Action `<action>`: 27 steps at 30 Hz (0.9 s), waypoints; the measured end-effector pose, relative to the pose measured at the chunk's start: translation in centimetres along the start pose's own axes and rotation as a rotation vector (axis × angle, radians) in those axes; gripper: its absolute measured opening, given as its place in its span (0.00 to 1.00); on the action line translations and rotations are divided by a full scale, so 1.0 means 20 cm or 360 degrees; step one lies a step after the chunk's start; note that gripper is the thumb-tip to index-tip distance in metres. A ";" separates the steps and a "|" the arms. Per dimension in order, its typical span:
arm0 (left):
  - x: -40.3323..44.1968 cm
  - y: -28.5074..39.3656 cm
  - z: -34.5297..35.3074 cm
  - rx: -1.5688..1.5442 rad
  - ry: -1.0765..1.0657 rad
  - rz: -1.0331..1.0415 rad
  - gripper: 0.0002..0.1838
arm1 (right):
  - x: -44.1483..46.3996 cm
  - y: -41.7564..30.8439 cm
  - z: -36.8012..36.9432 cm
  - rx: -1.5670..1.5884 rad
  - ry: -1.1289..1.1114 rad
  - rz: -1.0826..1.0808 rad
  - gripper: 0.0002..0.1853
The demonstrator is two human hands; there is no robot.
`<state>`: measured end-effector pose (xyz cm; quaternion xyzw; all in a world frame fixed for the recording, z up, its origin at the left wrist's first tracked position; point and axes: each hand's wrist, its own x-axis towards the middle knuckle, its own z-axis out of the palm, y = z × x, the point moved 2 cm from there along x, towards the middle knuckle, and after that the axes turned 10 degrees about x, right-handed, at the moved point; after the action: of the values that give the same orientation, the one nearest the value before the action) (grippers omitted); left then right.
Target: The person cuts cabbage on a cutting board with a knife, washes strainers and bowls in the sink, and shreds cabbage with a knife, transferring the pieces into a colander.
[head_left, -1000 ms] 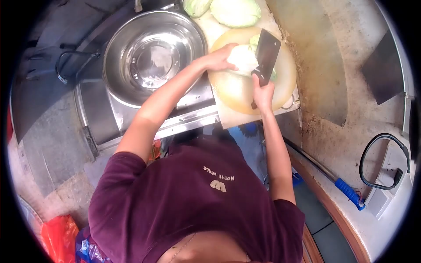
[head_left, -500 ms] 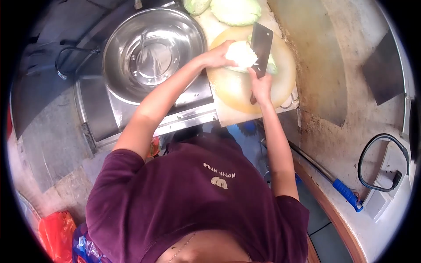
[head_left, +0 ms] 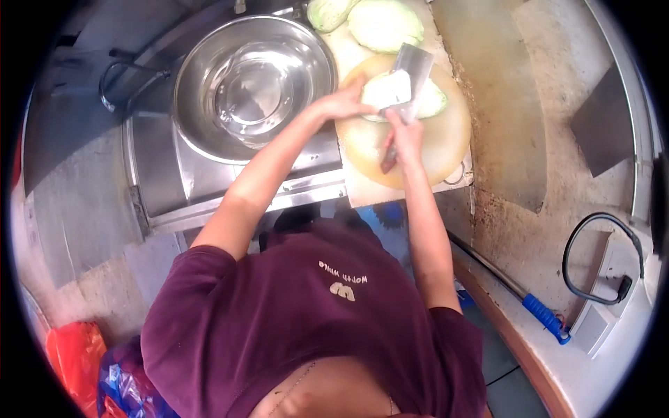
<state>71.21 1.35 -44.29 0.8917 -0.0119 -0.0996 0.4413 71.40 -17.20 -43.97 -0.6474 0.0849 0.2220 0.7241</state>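
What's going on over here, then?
Someone is cutting cabbage on a round board. The left hand steadies it from the side, while the right hand grips a cleaver, its blade beside the pale cut part. Two more cabbages sit beyond the board, and a big metal basin stands to the left.

Both forearms reaching forward, left hand spread — thumb extended, right hand closed in a grip

Round board bare at near right; cleaver bars middle, basin left.
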 end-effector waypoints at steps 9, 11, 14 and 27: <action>-0.02 0.42 0.17 0.0544 0.0791 0.0375 0.39 | 0.03 -0.10 -0.18 -0.0029 -0.0170 -0.0053 0.09; 0.05 0.35 0.22 0.0470 0.0803 0.0449 0.32 | 0.01 -0.11 -0.19 -0.0015 -0.0081 -0.0058 0.10; 0.12 0.25 0.28 0.0479 0.0938 0.0615 0.25 | -0.13 -0.20 -0.31 -0.0332 0.0520 -0.0459 0.12; -0.11 0.38 0.46 0.0998 0.0524 0.1286 0.24 | -0.24 0.05 -0.57 -0.0260 0.0621 -0.0563 0.10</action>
<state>67.87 -10.27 -43.48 0.9090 -0.3139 0.2276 0.1529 68.65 -29.28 -44.64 -0.7390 0.0902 -0.0306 0.6669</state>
